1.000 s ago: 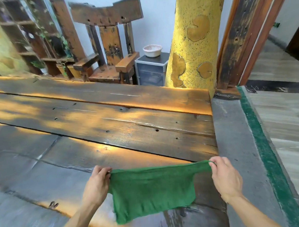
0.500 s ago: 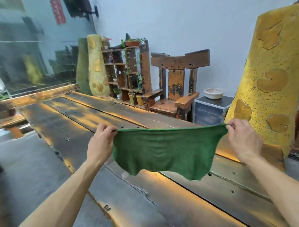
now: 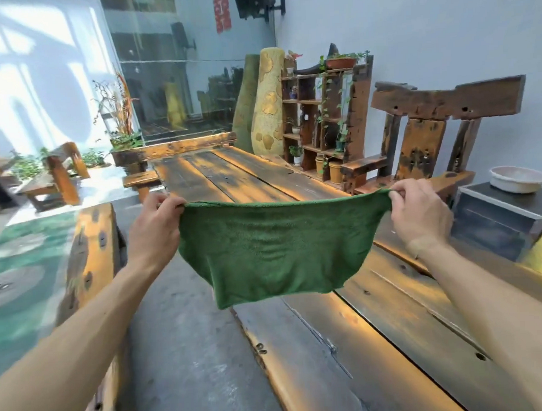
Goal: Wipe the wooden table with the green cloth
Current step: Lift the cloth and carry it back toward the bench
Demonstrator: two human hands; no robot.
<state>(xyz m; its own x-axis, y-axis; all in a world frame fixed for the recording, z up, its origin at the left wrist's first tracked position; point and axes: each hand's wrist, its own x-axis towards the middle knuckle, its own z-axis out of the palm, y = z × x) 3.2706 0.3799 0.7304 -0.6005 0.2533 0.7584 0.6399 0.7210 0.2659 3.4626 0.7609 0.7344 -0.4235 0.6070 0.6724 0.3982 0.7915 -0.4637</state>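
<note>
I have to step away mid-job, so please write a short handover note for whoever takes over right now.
Left hand: pinches the left top corner of the green cloth.
Right hand: pinches the right top corner.
Cloth: held up, spread between both hands, hanging in the air above the wooden table; it does not appear to touch the wood.
Done: cloth picked up and opened out.
Left: lower the cloth onto the planks and wipe the table; no wiping contact is visible yet.
</note>
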